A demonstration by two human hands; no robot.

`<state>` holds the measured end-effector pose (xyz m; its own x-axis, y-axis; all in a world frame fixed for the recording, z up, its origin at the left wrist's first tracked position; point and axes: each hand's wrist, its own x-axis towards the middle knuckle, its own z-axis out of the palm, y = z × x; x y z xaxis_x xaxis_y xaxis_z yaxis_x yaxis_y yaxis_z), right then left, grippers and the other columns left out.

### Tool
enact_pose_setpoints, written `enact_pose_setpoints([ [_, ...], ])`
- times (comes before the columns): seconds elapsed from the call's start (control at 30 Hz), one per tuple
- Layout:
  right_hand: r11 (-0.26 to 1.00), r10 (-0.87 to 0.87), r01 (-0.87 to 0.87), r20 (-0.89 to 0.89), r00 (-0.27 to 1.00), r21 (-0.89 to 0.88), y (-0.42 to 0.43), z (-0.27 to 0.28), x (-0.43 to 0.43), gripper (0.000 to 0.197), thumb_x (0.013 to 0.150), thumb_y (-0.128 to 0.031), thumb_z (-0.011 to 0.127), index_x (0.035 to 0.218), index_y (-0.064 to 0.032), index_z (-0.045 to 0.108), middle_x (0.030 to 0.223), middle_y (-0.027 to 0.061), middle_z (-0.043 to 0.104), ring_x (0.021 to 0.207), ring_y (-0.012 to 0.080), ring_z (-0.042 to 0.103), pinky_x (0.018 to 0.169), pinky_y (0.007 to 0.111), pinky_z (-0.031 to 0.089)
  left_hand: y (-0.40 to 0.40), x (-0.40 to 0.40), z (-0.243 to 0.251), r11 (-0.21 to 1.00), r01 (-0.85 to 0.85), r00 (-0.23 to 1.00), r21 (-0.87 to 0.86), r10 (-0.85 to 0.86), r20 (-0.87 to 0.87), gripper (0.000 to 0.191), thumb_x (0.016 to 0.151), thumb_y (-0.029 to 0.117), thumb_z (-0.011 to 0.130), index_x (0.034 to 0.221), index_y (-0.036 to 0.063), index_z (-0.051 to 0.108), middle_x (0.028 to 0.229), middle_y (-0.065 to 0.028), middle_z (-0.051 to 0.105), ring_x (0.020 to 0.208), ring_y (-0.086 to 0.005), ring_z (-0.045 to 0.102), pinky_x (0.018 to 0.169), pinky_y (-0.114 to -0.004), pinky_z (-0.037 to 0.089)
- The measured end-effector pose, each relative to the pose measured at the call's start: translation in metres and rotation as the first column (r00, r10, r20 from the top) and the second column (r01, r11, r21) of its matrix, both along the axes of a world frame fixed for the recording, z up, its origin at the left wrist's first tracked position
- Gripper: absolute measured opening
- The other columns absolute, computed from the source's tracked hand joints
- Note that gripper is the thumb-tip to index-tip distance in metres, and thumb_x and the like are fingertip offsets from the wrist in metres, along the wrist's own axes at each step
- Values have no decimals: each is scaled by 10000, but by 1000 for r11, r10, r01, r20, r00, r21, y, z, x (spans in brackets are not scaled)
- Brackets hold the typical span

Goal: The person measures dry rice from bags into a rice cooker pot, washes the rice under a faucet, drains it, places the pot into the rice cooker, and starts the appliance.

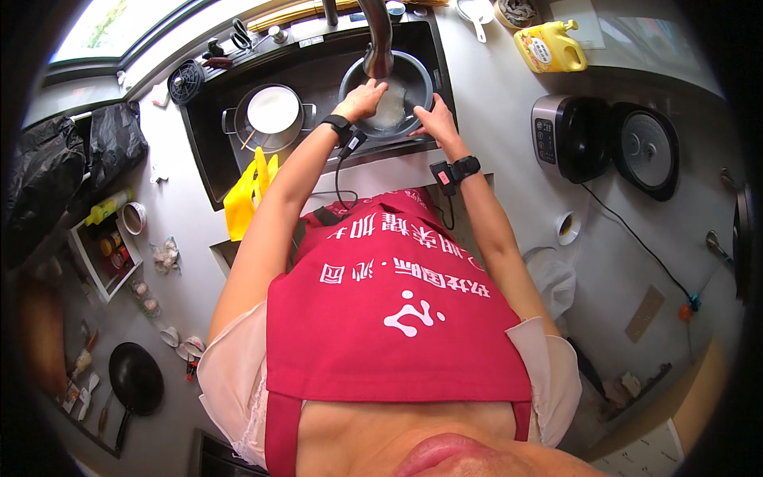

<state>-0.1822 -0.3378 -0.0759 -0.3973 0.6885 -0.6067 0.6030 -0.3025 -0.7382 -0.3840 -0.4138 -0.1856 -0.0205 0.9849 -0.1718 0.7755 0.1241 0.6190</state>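
A grey rice-cooker inner pot (pixel 424 77) sits in the black sink (pixel 205 143) under the faucet (pixel 378 42). White grains that look like rice (pixel 390 110) lie in its bottom, apparently in water. My right hand (pixel 438 121) grips the pot's right rim, thumb on the inner side. My left hand (pixel 362 100) is over the pot's left side, its fingertips just below the faucet head; whether they touch it or hold anything cannot be made out. To the left in the sink stands a two-handled steel pot (pixel 238 113) with a white round vessel (pixel 273 110) in it.
Yellow rubber gloves (pixel 241 206) hang over the sink's front edge. On the right counter are a rice cooker (pixel 572 137) with its lid up, a yellow jug (pixel 549 47) and a small white cup (pixel 568 228). A black frying pan (pixel 136 378) lies far left.
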Motion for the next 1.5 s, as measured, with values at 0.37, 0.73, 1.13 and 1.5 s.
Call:
enact_pose_setpoints([
  [0.37,1000,6,-7,51,999,26,11,9,3,598,828,-152,631,1313,138,436,1174,272,622,827,336,735,585,384,660,-43,-45,10,791,-582,813,189,565,137,469,782,341,809,1145,85,658,985,-113,715,924,-237,695,801,-353,546],
  [0.73,969,170,-201,205,964,142,22,38,-5,589,851,-235,657,1267,151,503,1066,252,682,645,291,737,583,338,615,-71,-11,-51,820,-200,330,-537,572,751,433,915,145,703,1263,18,477,803,-40,586,541,-120,600,490,-237,522],
  [1.13,838,379,-526,540,752,143,14,80,-33,632,830,-463,676,1011,141,636,774,244,710,598,281,727,712,355,579,-79,4,-83,801,26,-2,-598,598,801,284,913,47,656,1139,82,487,674,11,463,473,-77,400,421,-251,339],
  [1.5,809,385,-572,611,692,138,16,64,-35,626,840,-507,611,763,108,701,579,193,667,577,286,721,725,338,587,-77,10,-87,770,151,54,-620,620,783,332,920,77,652,1188,123,460,638,53,376,467,-59,346,425,-244,314],
])
